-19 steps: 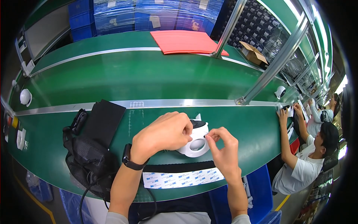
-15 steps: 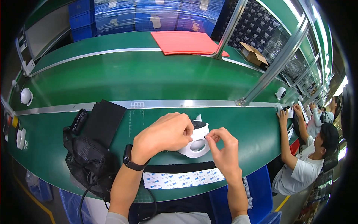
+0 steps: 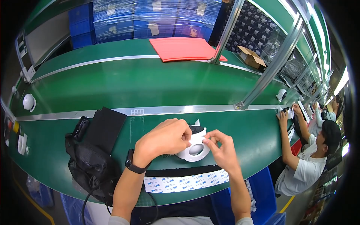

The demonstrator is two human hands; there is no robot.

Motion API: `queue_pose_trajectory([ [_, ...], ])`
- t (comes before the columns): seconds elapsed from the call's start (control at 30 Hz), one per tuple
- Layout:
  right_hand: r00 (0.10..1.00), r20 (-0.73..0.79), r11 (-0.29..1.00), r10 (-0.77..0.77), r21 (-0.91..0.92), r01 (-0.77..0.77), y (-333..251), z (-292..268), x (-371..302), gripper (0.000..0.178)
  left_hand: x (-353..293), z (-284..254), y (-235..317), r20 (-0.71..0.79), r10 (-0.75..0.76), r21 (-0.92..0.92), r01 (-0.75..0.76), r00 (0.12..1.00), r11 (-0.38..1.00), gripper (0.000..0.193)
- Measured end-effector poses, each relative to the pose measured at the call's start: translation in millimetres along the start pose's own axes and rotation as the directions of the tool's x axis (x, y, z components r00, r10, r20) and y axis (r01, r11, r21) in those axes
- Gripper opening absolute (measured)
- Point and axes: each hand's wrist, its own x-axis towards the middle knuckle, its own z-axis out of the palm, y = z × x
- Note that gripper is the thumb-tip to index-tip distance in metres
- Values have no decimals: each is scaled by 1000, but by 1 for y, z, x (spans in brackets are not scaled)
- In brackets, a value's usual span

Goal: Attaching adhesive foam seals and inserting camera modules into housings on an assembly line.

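In the head view, both your hands meet over the middle of the green worktable (image 3: 255, 138), and between them sits the white shell (image 3: 198, 139), a rounded piece with a big oval opening facing up toward you and a dark cap (image 3: 197, 129) at its far end. Your left hand (image 3: 168, 137) comes in from the side, wrist bent, fingers curled in and drawn together, their tips right at the shell's upper left; the back of the hand covers part of that contact, so whether anything small is caught there, I can't tell. Over to your right hand (image 3: 223, 149): thumb and forefinger come together in a closed pinch, tips touching the shell's right edge just above the opening, the other fingers loosely bent; what lies between those tips is too small to make out. Nearer your body runs a white printed strip (image 3: 185, 182), with a black band (image 3: 180, 172) along its far edge, clear of both sets of fingers. Off to the left, a black mesh bag (image 3: 93, 165) slumps beside a flat black panel (image 3: 107, 127).
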Motion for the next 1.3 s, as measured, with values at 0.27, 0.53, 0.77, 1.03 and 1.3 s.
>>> queue_pose_trajectory([
  [0.27,984,-168,998,-64,-28,61,12,9,-7,13,-1,-2,5,54,-86,-46,89,995,995,15],
  [0.53,944,328,938,-49,-310,156,48,-26,-46,12,-3,8,10,-34,-29,143,34,999,989,16],
  [0.77,929,367,885,-44,-418,207,45,-29,-59,11,-4,2,11,12,-66,99,65,998,993,17],
  [1.03,934,352,875,-60,-431,219,56,-30,-58,10,-4,2,11,15,-72,79,71,997,994,19],
  [1.3,934,331,843,-132,-458,281,66,-27,-61,9,-4,1,10,27,-71,71,69,997,995,19],
])
